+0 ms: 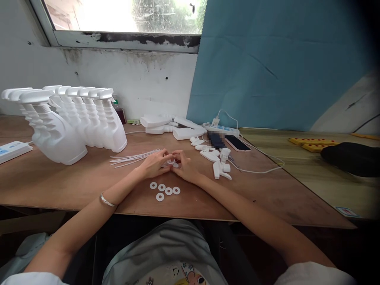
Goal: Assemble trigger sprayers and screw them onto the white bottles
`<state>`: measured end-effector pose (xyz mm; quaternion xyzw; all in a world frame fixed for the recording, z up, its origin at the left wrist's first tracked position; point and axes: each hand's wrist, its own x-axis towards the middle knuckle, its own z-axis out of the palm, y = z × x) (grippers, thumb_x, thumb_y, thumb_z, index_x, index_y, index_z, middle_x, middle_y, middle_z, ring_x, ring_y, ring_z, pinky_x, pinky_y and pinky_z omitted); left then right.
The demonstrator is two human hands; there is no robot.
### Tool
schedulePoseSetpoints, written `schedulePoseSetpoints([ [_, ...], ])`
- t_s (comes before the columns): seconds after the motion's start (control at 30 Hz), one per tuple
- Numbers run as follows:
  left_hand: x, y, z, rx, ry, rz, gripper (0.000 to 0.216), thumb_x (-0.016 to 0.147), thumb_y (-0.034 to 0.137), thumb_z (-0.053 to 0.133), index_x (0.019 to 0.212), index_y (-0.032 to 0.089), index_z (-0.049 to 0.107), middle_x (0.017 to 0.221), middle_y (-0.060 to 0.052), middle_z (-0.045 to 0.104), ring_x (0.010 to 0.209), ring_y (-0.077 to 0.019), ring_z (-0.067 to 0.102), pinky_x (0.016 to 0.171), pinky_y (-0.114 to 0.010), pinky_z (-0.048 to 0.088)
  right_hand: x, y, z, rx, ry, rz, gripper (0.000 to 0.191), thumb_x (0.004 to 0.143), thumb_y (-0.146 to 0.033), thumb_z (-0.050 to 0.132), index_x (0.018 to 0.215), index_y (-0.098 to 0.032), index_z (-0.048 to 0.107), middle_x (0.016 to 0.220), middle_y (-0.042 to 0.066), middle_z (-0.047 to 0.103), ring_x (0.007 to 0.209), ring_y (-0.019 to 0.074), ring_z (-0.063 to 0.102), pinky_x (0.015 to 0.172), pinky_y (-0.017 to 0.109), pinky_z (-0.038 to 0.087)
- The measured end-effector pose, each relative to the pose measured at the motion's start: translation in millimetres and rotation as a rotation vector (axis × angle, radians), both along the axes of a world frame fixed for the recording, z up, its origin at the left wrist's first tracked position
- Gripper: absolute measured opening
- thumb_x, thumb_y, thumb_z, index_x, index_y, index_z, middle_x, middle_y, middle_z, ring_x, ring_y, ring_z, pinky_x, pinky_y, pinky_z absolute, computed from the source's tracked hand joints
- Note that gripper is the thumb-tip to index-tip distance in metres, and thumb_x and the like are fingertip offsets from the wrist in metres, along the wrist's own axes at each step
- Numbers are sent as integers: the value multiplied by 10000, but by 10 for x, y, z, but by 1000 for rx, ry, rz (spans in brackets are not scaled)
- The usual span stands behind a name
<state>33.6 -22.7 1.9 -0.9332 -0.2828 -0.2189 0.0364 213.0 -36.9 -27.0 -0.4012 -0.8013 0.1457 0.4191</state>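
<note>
Over the middle of the brown table, my left hand [156, 163] and my right hand [184, 168] meet, fingers bent round a small white plastic part [170, 162]. The fingers cover most of it, so its exact kind is hidden. Several flat white ring washers [168, 191] lie just in front of my hands. Beside my left hand is a bundle of thin white tubes [130, 158]. Loose white trigger sprayer heads [218, 168] and other white sprayer pieces [210, 154] lie to the right of my right hand.
White spray bottles [114, 132] with sprayer heads stand in rows at the left. More white bottles [188, 132] lie at the back. A phone [238, 143], a power strip [223, 130] and a white cable [261, 171] are at the right. A white box [13, 151] sits far left.
</note>
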Motion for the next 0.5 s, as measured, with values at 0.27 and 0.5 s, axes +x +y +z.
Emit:
schedulePoseSetpoints([
  [0.27,41,12,23,8,15,30,246,830,338,434,1018,222,543,960,-44,539,763,-163,562,658,-274,427,-10,-45,70,-27,11,-5,372,720,-179,539,1043,-210,356,959,61,659,847,186,635,736,343,484],
  [0.5,46,-15,19,53,30,52,247,821,342,442,1006,187,496,930,-56,562,773,-182,566,644,-286,425,0,-5,4,-25,8,23,415,710,-182,560,1072,-209,359,991,60,656,872,180,633,751,335,486],
])
